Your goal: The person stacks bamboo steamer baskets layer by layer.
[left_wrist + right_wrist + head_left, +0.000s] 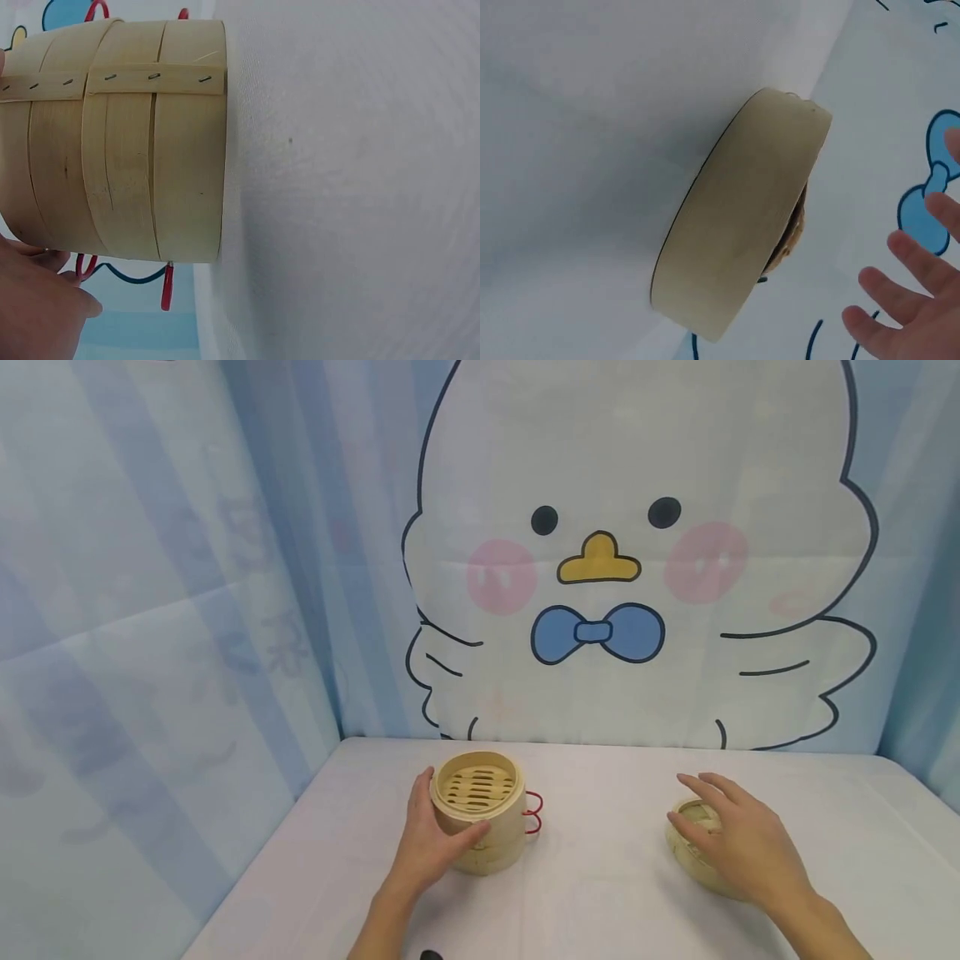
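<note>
On the left of the table stands a stack of two round bamboo steamer baskets [483, 835], a slatted floor showing in the upper one. Red loop handles [534, 812] stick out from its side. My left hand [435, 839] grips the upper basket, thumb across the front and fingers round the left side; the left wrist view shows this hand [41, 300] at the basket's edge. To the right, a bamboo steamer lid [739, 217] lies on the table. Over it hovers my right hand [738, 843], fingers spread and apart from the lid in the right wrist view.
White cloth covers the table [592, 877]. Behind it hangs a curtain [600, 693] printed with a white cartoon bird, and another pale blue curtain [150, 652] runs along the left. A small black object [431, 955] shows at the near edge.
</note>
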Motion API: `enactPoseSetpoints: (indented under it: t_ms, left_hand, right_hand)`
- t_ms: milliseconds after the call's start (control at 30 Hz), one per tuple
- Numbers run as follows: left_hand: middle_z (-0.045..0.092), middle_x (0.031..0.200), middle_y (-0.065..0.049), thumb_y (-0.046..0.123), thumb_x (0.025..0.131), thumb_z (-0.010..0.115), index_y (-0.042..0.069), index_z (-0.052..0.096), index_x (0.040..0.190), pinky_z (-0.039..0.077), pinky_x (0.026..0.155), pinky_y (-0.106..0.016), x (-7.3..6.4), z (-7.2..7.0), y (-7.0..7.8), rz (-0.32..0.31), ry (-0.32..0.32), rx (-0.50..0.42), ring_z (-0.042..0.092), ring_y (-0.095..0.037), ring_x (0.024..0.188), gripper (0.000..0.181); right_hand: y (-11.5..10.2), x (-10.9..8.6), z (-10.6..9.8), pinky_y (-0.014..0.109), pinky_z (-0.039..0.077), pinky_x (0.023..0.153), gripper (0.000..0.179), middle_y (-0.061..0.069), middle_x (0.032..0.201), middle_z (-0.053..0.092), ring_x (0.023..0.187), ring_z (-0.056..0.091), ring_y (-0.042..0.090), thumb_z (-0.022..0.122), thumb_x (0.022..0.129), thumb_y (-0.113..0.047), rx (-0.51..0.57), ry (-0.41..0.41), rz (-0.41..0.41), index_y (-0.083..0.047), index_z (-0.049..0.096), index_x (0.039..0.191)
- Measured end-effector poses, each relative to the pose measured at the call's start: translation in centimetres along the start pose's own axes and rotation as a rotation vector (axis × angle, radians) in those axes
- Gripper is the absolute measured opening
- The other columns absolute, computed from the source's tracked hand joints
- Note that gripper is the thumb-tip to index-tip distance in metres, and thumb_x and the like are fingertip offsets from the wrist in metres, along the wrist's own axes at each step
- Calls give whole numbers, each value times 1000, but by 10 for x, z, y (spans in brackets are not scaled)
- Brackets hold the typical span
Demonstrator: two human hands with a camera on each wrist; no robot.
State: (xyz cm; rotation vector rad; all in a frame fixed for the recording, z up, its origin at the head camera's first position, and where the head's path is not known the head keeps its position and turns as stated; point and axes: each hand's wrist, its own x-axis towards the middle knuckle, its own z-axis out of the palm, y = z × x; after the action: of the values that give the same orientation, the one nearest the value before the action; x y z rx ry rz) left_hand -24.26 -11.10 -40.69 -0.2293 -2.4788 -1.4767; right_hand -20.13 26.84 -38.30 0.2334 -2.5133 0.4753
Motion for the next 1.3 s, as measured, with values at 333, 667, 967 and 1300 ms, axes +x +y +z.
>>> enactPoseSetpoints:
  t_ms: [333, 667, 967, 1300]
  left_hand:
    - [30, 156, -23, 41, 76, 87, 1, 20, 156, 26, 114, -62, 0, -1, 0, 13, -4, 1, 29, -41, 144, 112]
    - [30, 156, -23, 40, 76, 87, 0, 20, 156, 25, 114, -63, -1, -2, 1, 7, -6, -4, 28, -41, 145, 111]
    - [29, 156, -23, 42, 76, 87, 0, 19, 156, 25, 113, -65, -1, -2, 2, -3, -15, -10, 27, -42, 145, 113]
    - [27, 158, -24, 41, 77, 87, 0, 18, 157, 25, 114, -64, -2, -3, 2, -14, -22, -7, 25, -42, 146, 113]
  right_hand:
    - [30, -2, -5, 68, 46, 85, 53, 30, 126, 58, 108, 57, 54, 74, 91, -37, -57, -238, 100, -2, 64, 130]
    - [50, -4, -3, 69, 46, 84, 53, 32, 124, 59, 111, 55, 56, 75, 90, -37, -60, -333, 124, 0, 65, 127]
    - [60, -3, -4, 69, 45, 87, 52, 35, 127, 58, 115, 51, 59, 76, 89, -38, -29, -404, 162, 2, 67, 123]
    - [63, -2, -5, 69, 46, 85, 51, 36, 122, 60, 111, 52, 60, 78, 87, -43, -19, -390, 180, -1, 71, 116]
